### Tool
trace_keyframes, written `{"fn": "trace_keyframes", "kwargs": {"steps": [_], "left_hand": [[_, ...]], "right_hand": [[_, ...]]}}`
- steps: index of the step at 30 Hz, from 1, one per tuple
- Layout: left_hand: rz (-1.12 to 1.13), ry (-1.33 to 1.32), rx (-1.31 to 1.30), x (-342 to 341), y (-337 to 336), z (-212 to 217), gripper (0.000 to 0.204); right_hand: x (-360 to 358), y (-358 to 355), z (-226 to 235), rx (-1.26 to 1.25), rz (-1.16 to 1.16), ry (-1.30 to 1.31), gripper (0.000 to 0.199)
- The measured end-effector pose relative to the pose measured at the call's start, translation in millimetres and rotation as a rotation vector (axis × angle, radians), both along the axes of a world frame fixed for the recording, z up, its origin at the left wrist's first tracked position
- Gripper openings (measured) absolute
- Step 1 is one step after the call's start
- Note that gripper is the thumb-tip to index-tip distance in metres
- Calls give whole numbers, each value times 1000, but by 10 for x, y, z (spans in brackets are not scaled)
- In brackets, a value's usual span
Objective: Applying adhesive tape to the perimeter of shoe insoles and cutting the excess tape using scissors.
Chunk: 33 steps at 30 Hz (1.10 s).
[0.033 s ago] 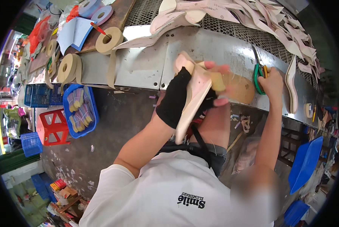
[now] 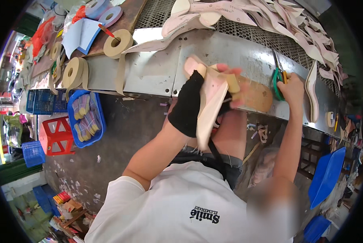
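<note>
My left hand (image 2: 189, 101) wears a black fingerless glove and is closed round a pale pink insole (image 2: 212, 95), tilted above my lap. Pale covers wrap its thumb and one finger; the other fingertips are blurred by motion. My bare right hand (image 2: 291, 87) lies at the bench's front edge, fingers curled at the green-handled scissors (image 2: 278, 83), whose blades point away from me. A yellow-orange piece shows by its fingers, perhaps part of the handle. A tan insole-shaped piece (image 2: 256, 97) lies on the bench between the hands.
Pale curved insole pieces (image 2: 311, 36) heap on the mesh at the back. One long insole (image 2: 312, 93) lies right of my right hand. Tape rolls (image 2: 118, 42) stand at left. Below are a blue basket (image 2: 102, 127) of bundled pieces, a red stool (image 2: 48, 139) and a blue bin (image 2: 327, 178).
The insole in my left hand has turned a little, its lower end shifting right. The scissor blades look slightly farther apart. My right hand has barely moved.
</note>
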<state>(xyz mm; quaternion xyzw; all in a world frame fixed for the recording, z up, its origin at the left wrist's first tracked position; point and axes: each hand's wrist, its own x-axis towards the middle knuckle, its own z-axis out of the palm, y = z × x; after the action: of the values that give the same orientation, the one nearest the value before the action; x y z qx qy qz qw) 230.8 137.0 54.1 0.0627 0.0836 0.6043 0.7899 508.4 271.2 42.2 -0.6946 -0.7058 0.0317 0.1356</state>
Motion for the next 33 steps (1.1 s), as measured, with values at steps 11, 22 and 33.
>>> {"fn": "trace_keyframes", "kwargs": {"steps": [11, 22, 33], "left_hand": [[319, -87, -167, -97, 123, 13, 48], [364, -93, -172, -27, 169, -40, 45], [327, 274, -138, -96, 201, -289, 40]], "right_hand": [[-200, -892, 5, -266, 85, 1177, 36], [-1090, -1661, 33, -335, 282, 1193, 43], [-787, -1413, -83, -353, 90, 1243, 27]]}}
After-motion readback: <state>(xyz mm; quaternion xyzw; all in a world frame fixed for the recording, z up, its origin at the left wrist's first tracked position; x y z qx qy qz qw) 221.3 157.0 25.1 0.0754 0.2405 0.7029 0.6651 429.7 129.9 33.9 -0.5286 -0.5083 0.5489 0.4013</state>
